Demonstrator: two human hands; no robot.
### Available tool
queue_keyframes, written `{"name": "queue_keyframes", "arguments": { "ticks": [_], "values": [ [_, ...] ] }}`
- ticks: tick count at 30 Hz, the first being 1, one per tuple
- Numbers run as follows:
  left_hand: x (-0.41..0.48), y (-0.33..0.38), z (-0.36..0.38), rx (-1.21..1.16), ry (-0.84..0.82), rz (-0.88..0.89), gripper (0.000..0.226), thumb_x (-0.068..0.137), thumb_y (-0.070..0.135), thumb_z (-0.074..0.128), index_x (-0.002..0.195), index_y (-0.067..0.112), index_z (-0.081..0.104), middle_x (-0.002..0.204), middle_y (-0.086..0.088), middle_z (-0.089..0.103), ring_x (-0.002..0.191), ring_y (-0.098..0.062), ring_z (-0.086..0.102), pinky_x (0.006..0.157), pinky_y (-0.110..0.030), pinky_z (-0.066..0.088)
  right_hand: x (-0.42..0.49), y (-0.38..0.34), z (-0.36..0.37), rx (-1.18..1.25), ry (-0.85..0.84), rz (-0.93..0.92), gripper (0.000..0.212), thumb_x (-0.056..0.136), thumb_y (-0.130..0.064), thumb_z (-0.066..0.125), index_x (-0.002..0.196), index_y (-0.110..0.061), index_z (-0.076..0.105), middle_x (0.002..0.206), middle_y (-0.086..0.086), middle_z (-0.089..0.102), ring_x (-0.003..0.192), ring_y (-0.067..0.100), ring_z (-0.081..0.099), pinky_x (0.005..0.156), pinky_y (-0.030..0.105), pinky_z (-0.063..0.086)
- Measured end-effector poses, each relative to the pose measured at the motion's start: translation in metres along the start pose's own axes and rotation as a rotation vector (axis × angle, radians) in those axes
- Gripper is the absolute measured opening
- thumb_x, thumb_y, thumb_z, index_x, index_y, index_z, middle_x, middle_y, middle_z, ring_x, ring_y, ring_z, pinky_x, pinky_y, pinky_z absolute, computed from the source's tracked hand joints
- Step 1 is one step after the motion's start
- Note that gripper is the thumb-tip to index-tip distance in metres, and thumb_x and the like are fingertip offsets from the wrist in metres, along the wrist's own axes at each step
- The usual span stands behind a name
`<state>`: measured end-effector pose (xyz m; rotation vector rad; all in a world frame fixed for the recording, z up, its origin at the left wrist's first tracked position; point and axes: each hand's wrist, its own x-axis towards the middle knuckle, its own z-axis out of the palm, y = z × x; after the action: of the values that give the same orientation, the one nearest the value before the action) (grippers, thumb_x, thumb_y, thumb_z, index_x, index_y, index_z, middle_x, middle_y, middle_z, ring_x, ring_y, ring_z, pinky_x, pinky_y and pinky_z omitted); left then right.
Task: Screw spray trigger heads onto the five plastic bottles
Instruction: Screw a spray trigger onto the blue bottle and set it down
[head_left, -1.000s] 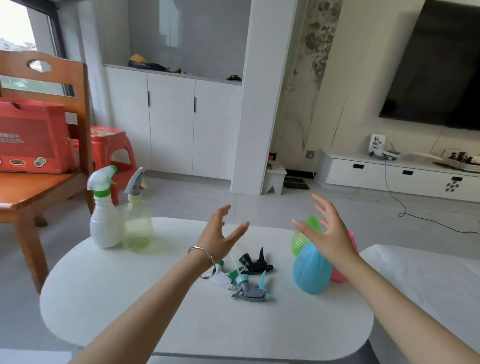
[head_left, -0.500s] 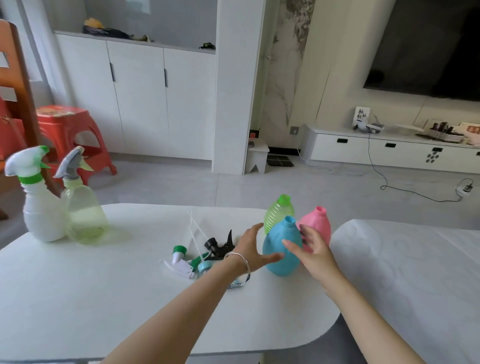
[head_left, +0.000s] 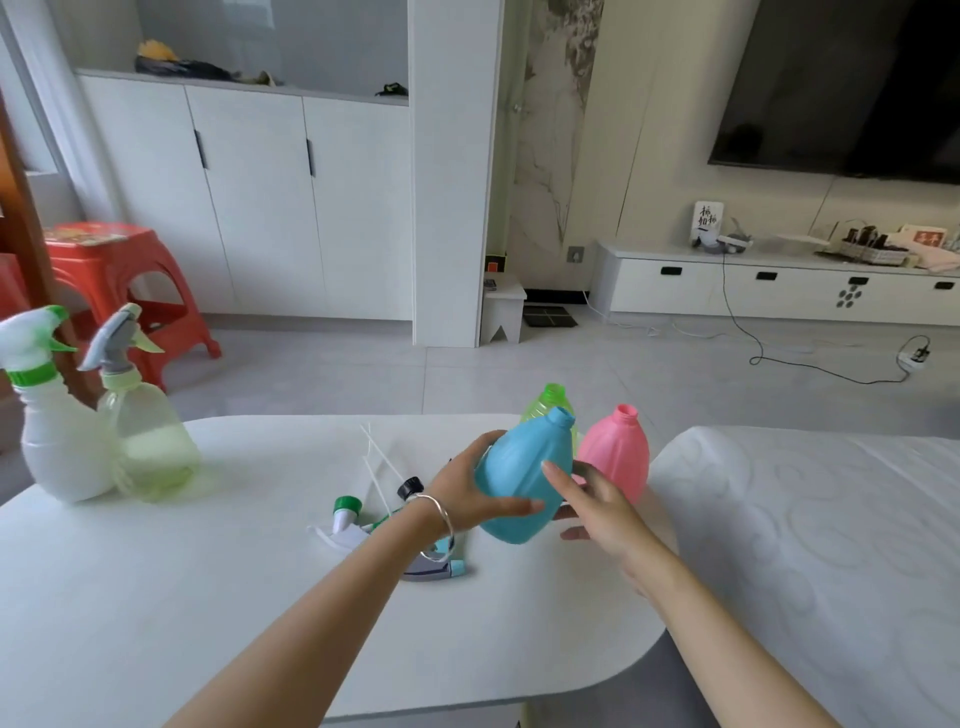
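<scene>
Left hand (head_left: 467, 493) grasps the blue bottle (head_left: 524, 467), thumb over its upper shoulder, fingers curled under the belly. I read the right hand (head_left: 597, 506) as released: fingers fairly straight, laid against the bottle's side at its 3 o'clock, not wrapped round it. The blue bottle is tilted, open neck pointing to about 1 o'clock. It sits over the table (head_left: 156, 597) near its 3 o'clock edge, and I can't tell if the base touches the top. It has no trigger head on. The pink bottle (head_left: 618, 457) stands upright just beside it at 3 o'clock, neck open. The green bottle (head_left: 550, 400) is behind the blue one at 12 o'clock, mostly hidden, neck open. Loose heads lie at 9 o'clock of the blue bottle: the white trigger head (head_left: 343, 519) with a green collar, the black trigger head (head_left: 410, 486), and the blue-grey trigger head (head_left: 436, 566) partly under the left wrist, which wears a silver bangle (head_left: 441, 514). Thin white dip tubes (head_left: 382, 467) stick out toward 11 o'clock. Over at the table's 9 o'clock edge stand the white bottle (head_left: 57, 447) and the clear yellowish bottle (head_left: 150, 441), touching, both with heads on.
</scene>
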<state>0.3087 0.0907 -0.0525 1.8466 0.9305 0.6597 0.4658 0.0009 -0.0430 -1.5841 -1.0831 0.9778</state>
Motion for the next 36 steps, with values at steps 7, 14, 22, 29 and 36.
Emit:
{"name": "queue_keyframes", "arguments": {
  "ticks": [7,14,22,29,36],
  "values": [
    [-0.046,0.001,-0.061,-0.038,-0.055,-0.013,0.099,0.049,0.042,0.086,0.135,0.035,0.039,0.122,0.007,0.06,0.107,-0.013,0.062,0.09,-0.036,0.055,-0.013,-0.032,0.043,0.083,-0.22,-0.004,0.075,0.058,-0.065,0.068,0.124,-0.034,0.049,0.122,0.0,0.062,0.102,0.017,0.066,0.076,0.032,0.058],
    [-0.087,-0.024,-0.104,-0.102,0.109,-0.126,0.085,0.043,0.057,0.082,0.117,0.029,0.051,0.103,0.008,0.067,0.086,-0.004,0.068,0.068,-0.02,0.055,-0.011,-0.043,0.094,0.141,-0.328,-0.008,0.064,0.064,-0.065,0.062,0.114,-0.026,0.059,0.102,-0.001,0.072,0.088,0.015,0.071,0.077,0.031,0.056],
    [-0.119,-0.063,-0.15,-0.374,0.27,-0.179,0.08,0.042,0.045,0.084,0.114,0.027,0.054,0.108,-0.005,0.066,0.085,-0.012,0.071,0.064,-0.026,0.058,0.009,-0.011,0.115,-0.172,-0.214,-0.181,0.046,0.072,-0.022,0.08,0.112,-0.023,0.059,0.107,-0.002,0.064,0.096,0.012,0.061,0.082,0.013,0.045],
    [-0.139,-0.088,-0.16,-0.485,0.336,-0.244,0.084,0.046,0.051,0.079,0.121,0.026,0.051,0.118,-0.003,0.063,0.102,-0.016,0.067,0.073,-0.031,0.058,0.014,0.021,0.116,-0.736,-0.285,-0.297,0.06,0.068,-0.032,0.079,0.123,-0.033,0.054,0.111,-0.01,0.066,0.106,0.012,0.051,0.096,0.026,0.037],
    [-0.142,-0.093,-0.169,-0.54,0.34,-0.262,0.09,0.048,0.051,0.078,0.127,0.022,0.047,0.121,-0.004,0.063,0.107,-0.02,0.065,0.083,-0.037,0.056,0.009,0.018,0.123,-0.68,-0.267,-0.374,0.051,0.073,-0.03,0.076,0.119,-0.033,0.056,0.09,-0.024,0.058,0.1,0.011,0.053,0.09,0.023,0.037]
  ]
}}
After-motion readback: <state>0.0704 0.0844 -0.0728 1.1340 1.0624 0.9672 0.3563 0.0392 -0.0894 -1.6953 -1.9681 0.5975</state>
